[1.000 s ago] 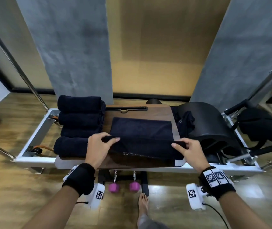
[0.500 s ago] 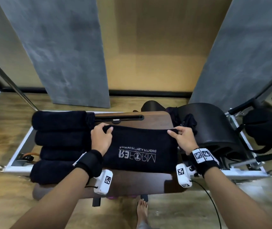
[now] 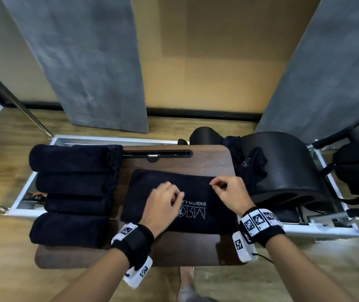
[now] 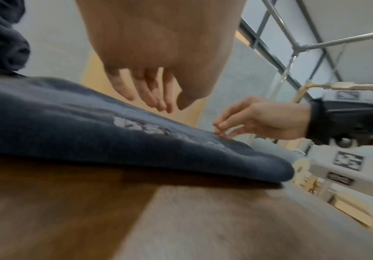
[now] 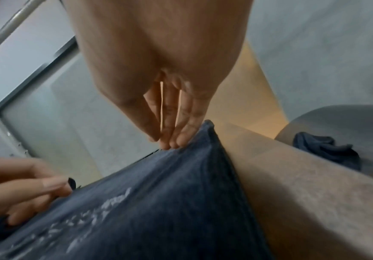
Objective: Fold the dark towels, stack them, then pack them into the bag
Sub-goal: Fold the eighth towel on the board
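A folded dark towel (image 3: 148, 192) with white lettering lies flat on the wooden board (image 3: 196, 247). My left hand (image 3: 165, 201) hovers just above the towel's middle with its fingers loosely curled and holds nothing; the left wrist view shows a gap under the fingertips (image 4: 149, 102). At the towel's far right corner my right hand (image 3: 226, 192) pinches the cloth between thumb and fingertips (image 5: 170, 140), and the towel (image 5: 158, 202) puckers up beside them. Several folded dark towels (image 3: 71, 184) lie in a row at the board's left.
A black arched barrel (image 3: 287, 171) stands right of the board, with another dark cloth (image 3: 252, 168) draped on its left side. A black bag (image 3: 357, 168) hangs at the far right. The white metal frame (image 3: 318, 229) surrounds the board. A bare foot is below the board's near edge.
Both hands carried the towel's near edge away from me and folded it over, logo up. The left hand then let go and moved to the middle; the right stays at the far corner.
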Demonstrator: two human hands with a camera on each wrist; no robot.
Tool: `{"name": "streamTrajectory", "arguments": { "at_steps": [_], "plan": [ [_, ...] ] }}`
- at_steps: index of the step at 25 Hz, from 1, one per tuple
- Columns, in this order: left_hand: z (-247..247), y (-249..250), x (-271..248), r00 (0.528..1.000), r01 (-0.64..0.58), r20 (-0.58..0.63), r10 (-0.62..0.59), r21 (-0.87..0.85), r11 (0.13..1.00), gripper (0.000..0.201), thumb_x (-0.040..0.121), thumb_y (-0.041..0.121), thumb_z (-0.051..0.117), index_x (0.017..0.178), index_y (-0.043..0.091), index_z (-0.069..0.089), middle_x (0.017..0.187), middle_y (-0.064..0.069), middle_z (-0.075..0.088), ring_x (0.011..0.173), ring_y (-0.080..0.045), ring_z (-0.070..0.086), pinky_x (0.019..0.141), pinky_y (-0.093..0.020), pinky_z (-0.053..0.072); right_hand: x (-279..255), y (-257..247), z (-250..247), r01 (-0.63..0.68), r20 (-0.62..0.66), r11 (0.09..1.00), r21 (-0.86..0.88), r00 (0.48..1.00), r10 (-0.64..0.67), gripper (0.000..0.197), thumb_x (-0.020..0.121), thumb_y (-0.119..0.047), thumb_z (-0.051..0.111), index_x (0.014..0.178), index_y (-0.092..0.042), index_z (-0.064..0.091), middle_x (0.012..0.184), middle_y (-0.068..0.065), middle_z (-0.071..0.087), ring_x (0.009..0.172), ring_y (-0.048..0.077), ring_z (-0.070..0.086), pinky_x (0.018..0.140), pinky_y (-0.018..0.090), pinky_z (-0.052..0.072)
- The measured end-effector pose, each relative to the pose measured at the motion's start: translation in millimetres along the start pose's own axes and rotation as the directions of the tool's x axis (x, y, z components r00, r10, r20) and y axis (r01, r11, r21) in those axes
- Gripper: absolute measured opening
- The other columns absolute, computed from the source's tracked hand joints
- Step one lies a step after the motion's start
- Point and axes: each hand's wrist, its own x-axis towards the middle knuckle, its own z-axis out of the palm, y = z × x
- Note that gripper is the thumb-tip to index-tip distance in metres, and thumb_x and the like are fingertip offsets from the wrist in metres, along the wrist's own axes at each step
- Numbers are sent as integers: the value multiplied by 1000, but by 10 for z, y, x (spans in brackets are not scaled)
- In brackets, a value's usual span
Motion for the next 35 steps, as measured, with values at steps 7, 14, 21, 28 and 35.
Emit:
{"name": "streamTrajectory", "arguments": {
  "at_steps": [7, 14, 21, 28, 35],
  "plan": [
    [15, -194, -298, 964, -172, 240, 111, 252, 952, 23, 105, 52, 43, 99, 32, 51, 100, 15, 58, 100, -12, 56, 84, -34, 39, -572, -90, -50, -18, 80, 967, -254, 996, 39, 16, 92, -8, 67, 96, -13, 81, 101, 0, 76, 97, 20, 70, 94, 37, 54],
    [-70, -347, -708, 950, -95, 311, -31, 380, 920, 63, 110, 50, 35, 167, 25, 26, 176, 11, 11, 163, -13, -2, 130, -53, 15, -1619, -377, 492, 366, 359, 891, -270, 897, -260, 28, 96, -31, 64, 122, -26, 71, 115, -11, 60, 108, 12, 53, 94, 27, 46],
    [-93, -321, -1616, 921, -218, 379, 84, 324, 921, 82, 105, 71, 30, 170, 29, 3, 175, 18, -14, 160, -10, -23, 128, -48, -7, -2020, -268, 753, 345, 253, 851, -397, 932, -260, 61, 88, -53, 69, 141, -28, 53, 131, -7, 45, 121, 14, 46, 101, 29, 41],
    [-401, -253, -1718, 953, -159, 285, 99, 197, 967, 28, 98, 18, 67, 126, 19, 62, 154, 6, 44, 144, -19, 38, 107, -38, 42, -2048, -376, 839, 291, 154, 835, -467, 957, -247, 58, 80, -19, 78, 134, -24, 56, 129, -3, 50, 119, 21, 52, 99, 34, 48],
    [-368, -281, -1622, 989, -78, 135, 67, 77, 994, 15, 102, 13, 64, 109, 14, 78, 110, 6, 67, 108, -21, 54, 92, -43, 46, -2031, -370, 818, 305, 203, 804, -509, 951, -233, 55, 93, -38, 66, 143, -27, 48, 135, -6, 47, 124, 17, 48, 102, 34, 45]
  ]
}}
